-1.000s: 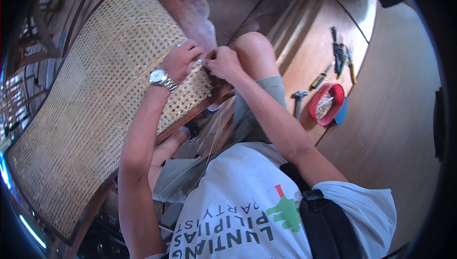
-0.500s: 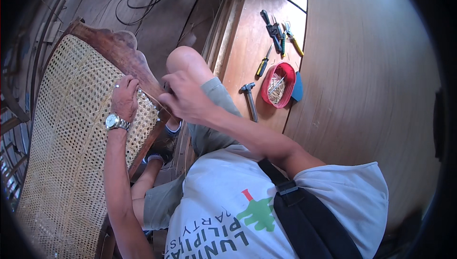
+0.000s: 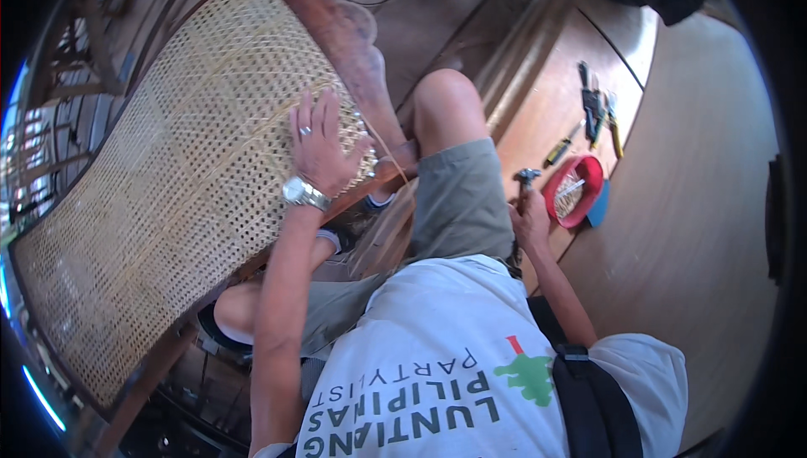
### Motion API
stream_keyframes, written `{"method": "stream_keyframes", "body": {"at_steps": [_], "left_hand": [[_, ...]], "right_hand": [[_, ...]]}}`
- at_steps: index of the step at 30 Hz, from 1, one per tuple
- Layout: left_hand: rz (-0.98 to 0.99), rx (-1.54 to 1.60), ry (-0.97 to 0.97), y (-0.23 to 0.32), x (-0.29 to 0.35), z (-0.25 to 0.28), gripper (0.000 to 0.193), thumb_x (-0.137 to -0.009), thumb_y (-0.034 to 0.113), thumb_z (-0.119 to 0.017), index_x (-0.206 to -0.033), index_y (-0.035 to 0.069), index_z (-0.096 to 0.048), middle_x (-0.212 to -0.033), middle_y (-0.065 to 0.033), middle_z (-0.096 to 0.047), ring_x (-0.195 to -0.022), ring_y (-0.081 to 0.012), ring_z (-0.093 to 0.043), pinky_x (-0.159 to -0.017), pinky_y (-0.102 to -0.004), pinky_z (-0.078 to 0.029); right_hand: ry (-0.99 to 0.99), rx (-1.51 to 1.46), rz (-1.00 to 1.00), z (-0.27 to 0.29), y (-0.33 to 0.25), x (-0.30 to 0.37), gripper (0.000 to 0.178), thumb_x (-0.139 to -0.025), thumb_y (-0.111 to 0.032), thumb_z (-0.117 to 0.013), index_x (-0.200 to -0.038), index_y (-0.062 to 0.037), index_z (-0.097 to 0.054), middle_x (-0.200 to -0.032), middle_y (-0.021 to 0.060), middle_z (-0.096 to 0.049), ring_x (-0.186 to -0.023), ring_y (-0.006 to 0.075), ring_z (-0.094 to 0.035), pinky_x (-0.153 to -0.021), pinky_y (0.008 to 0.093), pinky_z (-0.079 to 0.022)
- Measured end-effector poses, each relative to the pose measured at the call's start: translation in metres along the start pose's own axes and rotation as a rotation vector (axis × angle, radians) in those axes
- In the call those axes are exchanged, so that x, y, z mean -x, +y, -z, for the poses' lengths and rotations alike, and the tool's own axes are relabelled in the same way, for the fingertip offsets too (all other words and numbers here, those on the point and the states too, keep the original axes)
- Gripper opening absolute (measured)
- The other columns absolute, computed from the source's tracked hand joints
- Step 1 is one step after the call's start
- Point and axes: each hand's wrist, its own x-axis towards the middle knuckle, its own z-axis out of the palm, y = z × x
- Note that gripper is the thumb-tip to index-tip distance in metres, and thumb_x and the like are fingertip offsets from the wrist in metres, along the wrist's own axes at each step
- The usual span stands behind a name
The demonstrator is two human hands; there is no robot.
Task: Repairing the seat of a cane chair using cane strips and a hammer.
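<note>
Woven cane is filling the left half of the view: the cane panel, pale and honeycombed, is lying tilted in its dark carved wooden frame. The left hand is pressing flat against the weave near the panel's right edge, fingers spread and released, gripping nothing, a ring and a silver wristwatch showing. A thin cane strand is trailing off the frame edge just beside that hand, toward the bent knee. Over on the right, the wooden counter is running alongside the leg, and the right hand is reaching to its edge, fingers clenching round the handle of a small hammer, whose metal head is poking up above the hand. Just beside the hammer, a red bowl is sitting on the counter, holding what look like small pale pegs or nails; I cannot tell which. Beyond it, a yellow-handled screwdriver and some pliers are lying near the counter's far end.
</note>
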Motion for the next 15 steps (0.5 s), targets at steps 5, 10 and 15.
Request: {"method": "stream_keyframes", "body": {"at_steps": [5, 10, 15], "left_hand": [[0.101, 0.017, 0.039, 0.009, 0.026, -0.005, 0.112, -0.096, 0.070, -0.065, -0.166, -0.007, -0.022, -0.174, -0.0280, -0.025, -0.161, -0.0518, -0.017, -0.129, -0.0689, -0.014], [0.092, 0.059, 0.100, 0.003, 0.025, -0.007, 0.096, -0.103, 0.061, -0.058, -0.165, -0.005, -0.027, -0.172, -0.0250, -0.031, -0.159, -0.0512, -0.023, -0.130, -0.0661, -0.017], [0.100, 0.048, 0.086, 0.004, 0.026, -0.014, 0.087, -0.101, 0.060, -0.062, -0.158, -0.003, -0.043, -0.169, -0.0207, -0.038, -0.159, -0.0484, -0.024, -0.130, -0.0670, -0.019]], "right_hand": [[0.021, 0.130, 0.006, -0.002, 0.034, 0.000, 0.038, -0.097, -0.029, -0.078, -0.110, -0.0003, -0.056, -0.101, 0.0229, -0.061, -0.093, 0.0432, -0.065, -0.083, 0.0535, -0.052], [0.062, 0.065, -0.116, -0.025, 0.053, -0.004, 0.035, -0.106, -0.031, -0.068, -0.112, 0.0014, -0.056, -0.097, 0.0264, -0.064, -0.089, 0.0458, -0.066, -0.082, 0.0554, -0.052], [0.257, -0.087, -0.022, -0.003, 0.000, -0.006, 0.029, -0.111, -0.026, -0.059, -0.115, 0.0028, -0.055, -0.091, 0.0233, -0.064, -0.082, 0.0393, -0.066, -0.076, 0.0505, -0.051]]}}
